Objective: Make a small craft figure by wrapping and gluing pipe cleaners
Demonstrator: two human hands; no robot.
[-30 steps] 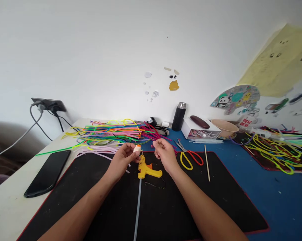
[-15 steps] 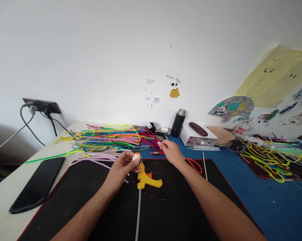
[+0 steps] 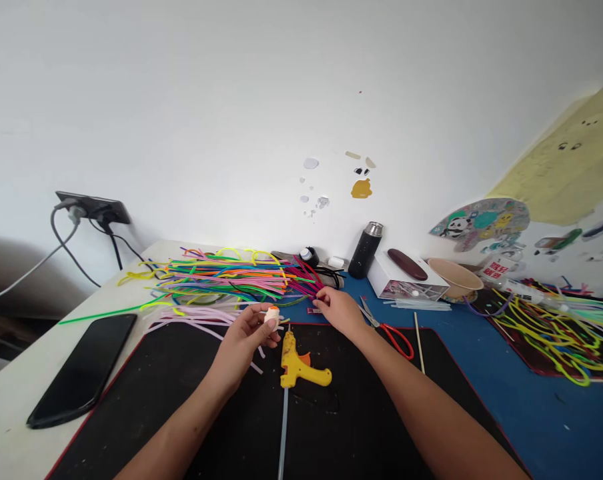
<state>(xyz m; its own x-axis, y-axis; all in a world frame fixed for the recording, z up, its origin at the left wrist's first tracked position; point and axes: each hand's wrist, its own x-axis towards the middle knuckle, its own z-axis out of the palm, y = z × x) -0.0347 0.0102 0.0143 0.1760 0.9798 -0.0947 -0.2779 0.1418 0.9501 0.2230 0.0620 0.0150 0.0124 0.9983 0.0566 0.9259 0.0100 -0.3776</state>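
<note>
My left hand point(image 3: 244, 340) is closed in a pinch on a small white piece with an orange top point(image 3: 271, 314), held above the black mat point(image 3: 181, 400). My right hand point(image 3: 339, 311) reaches to the near end of the pile of coloured pipe cleaners point(image 3: 221, 275), its fingers curled at the magenta ones; whether it grips one I cannot make out. A yellow glue gun point(image 3: 296, 367) lies on the mat between my forearms, a clear glue stick point(image 3: 283, 433) trailing from it toward me.
Red and yellow scissors point(image 3: 389, 330) and a wooden stick point(image 3: 420, 341) lie right of my right hand. A black phone point(image 3: 84, 368) rests at the left. A black flask point(image 3: 364, 250), white box point(image 3: 411, 279), bowl point(image 3: 454, 275) and more pipe cleaners point(image 3: 556, 327) stand behind and right.
My right hand moved from beside the white piece forward to the magenta pipe cleaners. The left hand kept its hold on the piece. The camera shifted slightly.
</note>
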